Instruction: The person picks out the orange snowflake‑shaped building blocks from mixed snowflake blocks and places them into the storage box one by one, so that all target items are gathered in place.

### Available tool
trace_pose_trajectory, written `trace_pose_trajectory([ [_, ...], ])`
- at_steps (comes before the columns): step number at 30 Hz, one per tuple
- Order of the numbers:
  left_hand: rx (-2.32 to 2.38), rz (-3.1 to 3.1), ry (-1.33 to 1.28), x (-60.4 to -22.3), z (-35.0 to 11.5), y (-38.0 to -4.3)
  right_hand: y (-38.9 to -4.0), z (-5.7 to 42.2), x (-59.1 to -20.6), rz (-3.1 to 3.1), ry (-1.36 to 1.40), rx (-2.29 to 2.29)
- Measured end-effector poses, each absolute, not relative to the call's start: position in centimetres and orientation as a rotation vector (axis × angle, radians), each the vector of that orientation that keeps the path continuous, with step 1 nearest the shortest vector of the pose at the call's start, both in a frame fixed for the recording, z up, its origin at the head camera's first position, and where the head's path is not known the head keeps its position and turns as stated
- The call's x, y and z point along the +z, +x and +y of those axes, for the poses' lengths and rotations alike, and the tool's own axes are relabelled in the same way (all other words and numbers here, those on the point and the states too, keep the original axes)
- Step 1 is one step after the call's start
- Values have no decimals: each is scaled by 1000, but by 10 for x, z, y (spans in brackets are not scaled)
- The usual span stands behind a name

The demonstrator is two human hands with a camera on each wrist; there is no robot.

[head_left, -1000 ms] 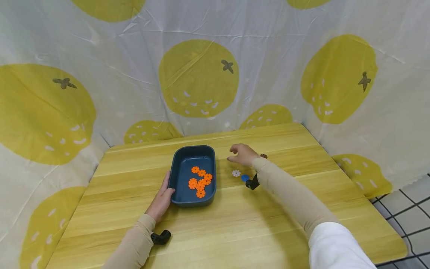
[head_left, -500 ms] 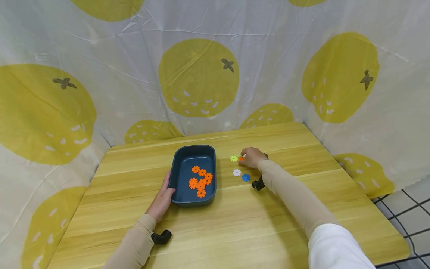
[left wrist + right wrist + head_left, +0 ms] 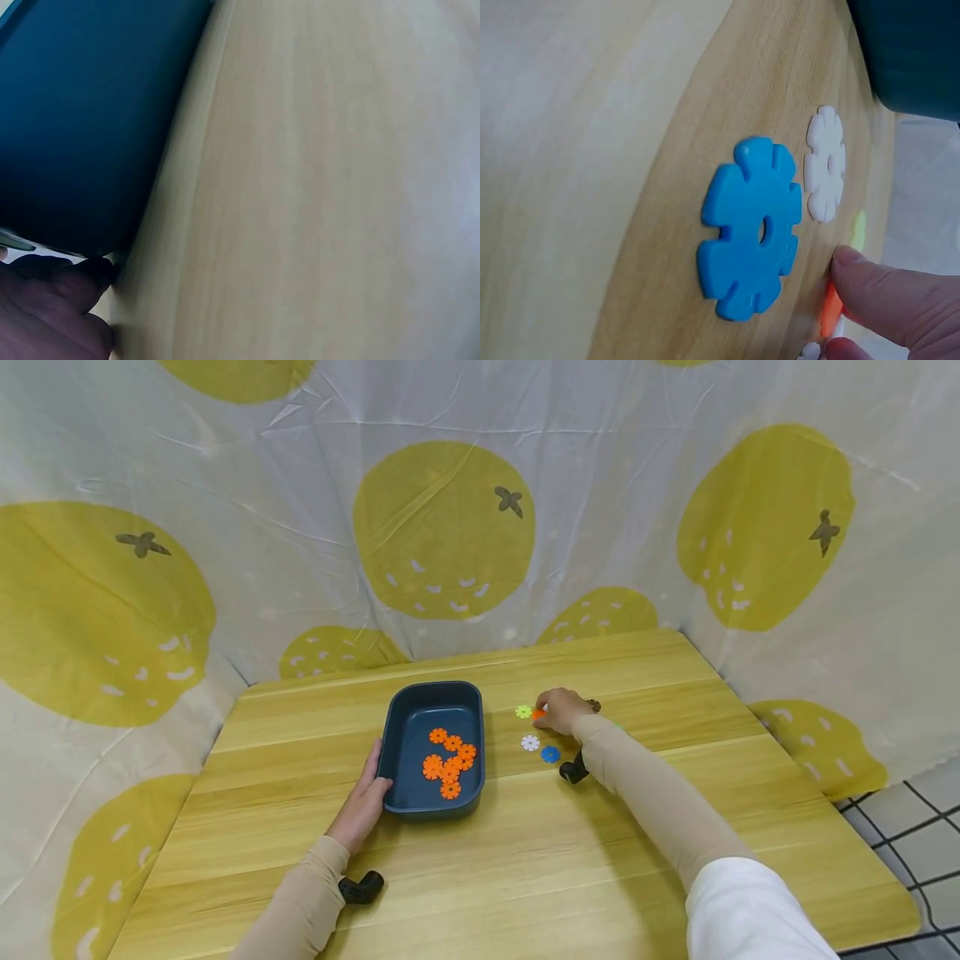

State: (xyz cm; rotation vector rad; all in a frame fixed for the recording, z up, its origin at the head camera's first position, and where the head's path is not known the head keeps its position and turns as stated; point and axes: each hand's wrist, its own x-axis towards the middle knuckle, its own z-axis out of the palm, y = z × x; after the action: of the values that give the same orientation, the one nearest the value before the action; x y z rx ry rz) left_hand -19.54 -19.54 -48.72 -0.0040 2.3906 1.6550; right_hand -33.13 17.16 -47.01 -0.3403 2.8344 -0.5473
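My left hand (image 3: pixel 360 810) grips the left wall of a dark blue plastic tray (image 3: pixel 412 722), thumb over the rim and fingers along the outside. Several orange flower-shaped building discs (image 3: pixel 450 768) lie inside it. To the tray's right, my right hand (image 3: pixel 564 712) pinches another orange disc (image 3: pixel 830 311) at table level, partly hidden by the thumb. A yellow-green disc (image 3: pixel 522 712) lies just left of those fingers. Nearer to me are a white disc (image 3: pixel 530 743) and a blue disc (image 3: pixel 551 754), both flat on the wood.
A brown disc (image 3: pixel 595 705) lies behind the right wrist, and a sliver of green (image 3: pixel 618 727) shows beside the sleeve. Part of a white piece (image 3: pixel 810 351) appears near the right fingers. A fruit-printed cloth (image 3: pixel 450 535) hangs behind the wooden table (image 3: pixel 480 893).
My right hand has moved right and down onto the orange disc and now pinches it, uncovering the yellow-green disc. The left hand and tray stay in place.
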Motion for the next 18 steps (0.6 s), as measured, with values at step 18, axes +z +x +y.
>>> trace_pose_trajectory([
  [18, 1646, 2396, -12, -486, -195, -195, -331, 173, -455, 2675, -252, -537],
])
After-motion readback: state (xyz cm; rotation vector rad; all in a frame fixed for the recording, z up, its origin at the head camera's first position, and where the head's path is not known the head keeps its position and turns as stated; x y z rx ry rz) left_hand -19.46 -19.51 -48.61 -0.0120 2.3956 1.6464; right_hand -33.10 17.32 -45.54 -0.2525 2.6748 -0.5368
